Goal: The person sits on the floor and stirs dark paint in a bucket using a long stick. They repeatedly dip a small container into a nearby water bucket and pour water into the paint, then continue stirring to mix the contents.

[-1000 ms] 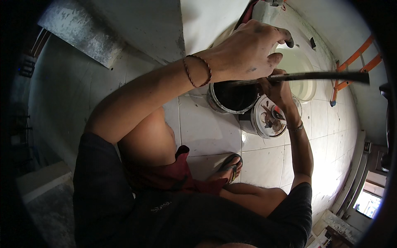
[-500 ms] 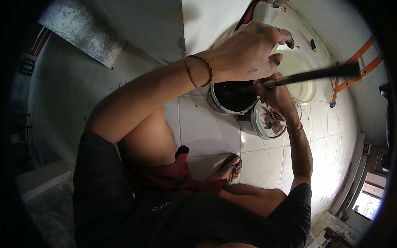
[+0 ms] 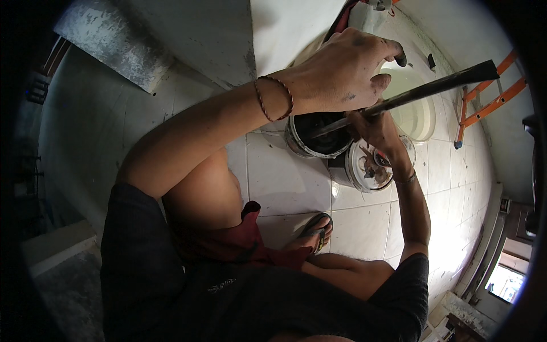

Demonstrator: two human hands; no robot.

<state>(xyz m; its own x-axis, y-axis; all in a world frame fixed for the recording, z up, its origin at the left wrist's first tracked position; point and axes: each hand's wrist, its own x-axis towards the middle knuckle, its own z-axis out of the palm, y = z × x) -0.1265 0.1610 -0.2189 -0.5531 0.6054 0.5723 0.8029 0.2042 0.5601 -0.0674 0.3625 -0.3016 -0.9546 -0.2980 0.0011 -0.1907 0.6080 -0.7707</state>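
My right hand (image 3: 377, 128) is wrapped round a long dark stick (image 3: 441, 84). The stick's lower end dips into an open bucket (image 3: 295, 147) of black liquid, and its other end slants up to the right. Over the bucket's far side is my left hand (image 3: 356, 68), a bracelet on its wrist. Its index finger and thumb are apart with nothing between them; the other fingers are partly hidden. Dark smudges mark the fingertips. Beside the bucket, below my right hand, stands a second pail (image 3: 360, 178) with small stained items on its top.
A large pale tub (image 3: 430, 134) holding cloudy liquid stands behind my hands. An orange ladder (image 3: 496, 102) leans at the far right. White floor tiles (image 3: 285, 188) lie under the buckets, and my sandalled foot (image 3: 319, 232) is close by. A wall corner (image 3: 252, 51) juts in at the back.
The stick's outer end has swung upward and its lower end now shows in the black liquid. My right hand has shifted slightly left; my left hand looks still.
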